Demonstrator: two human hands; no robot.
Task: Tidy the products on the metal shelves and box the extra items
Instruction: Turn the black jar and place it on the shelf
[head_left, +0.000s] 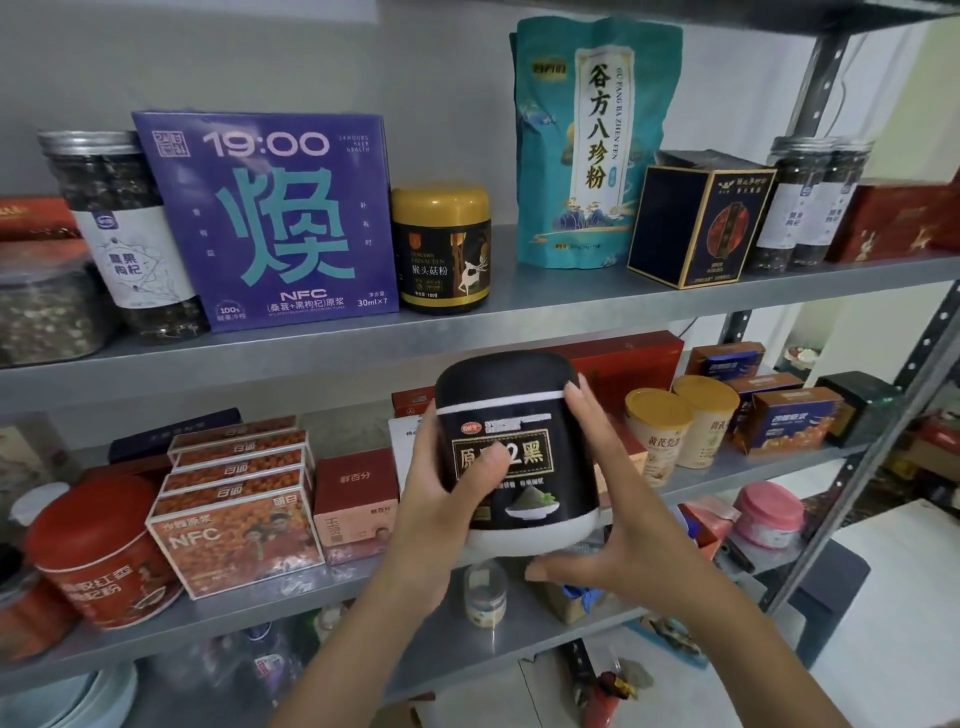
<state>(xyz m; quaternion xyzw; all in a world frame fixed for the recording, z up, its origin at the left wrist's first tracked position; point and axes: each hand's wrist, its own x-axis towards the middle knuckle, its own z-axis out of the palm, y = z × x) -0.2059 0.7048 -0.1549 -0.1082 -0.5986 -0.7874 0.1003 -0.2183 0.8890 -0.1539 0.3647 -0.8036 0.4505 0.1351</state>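
Note:
A black jar (519, 415) with a black lid, gold label and pale base is held up in front of the middle shelf (270, 608). My left hand (441, 499) grips its left side, thumb across the label. My right hand (618, 519) holds its right side, fingers up the wall and thumb under the base. On the upper shelf (498, 306) stand a purple box (270, 218), a gold-lidded black jar (441, 249) and a teal pouch (587, 140).
Left on the middle shelf sit a red tin (98, 561), stacked orange NFC boxes (234, 519) and a small red box (356, 499). Two yellow-lidded cups (680, 431) and blue-orange boxes (789, 421) stand to the right. A pink jar (769, 514) sits lower right. The shelf post (878, 426) runs down the right side.

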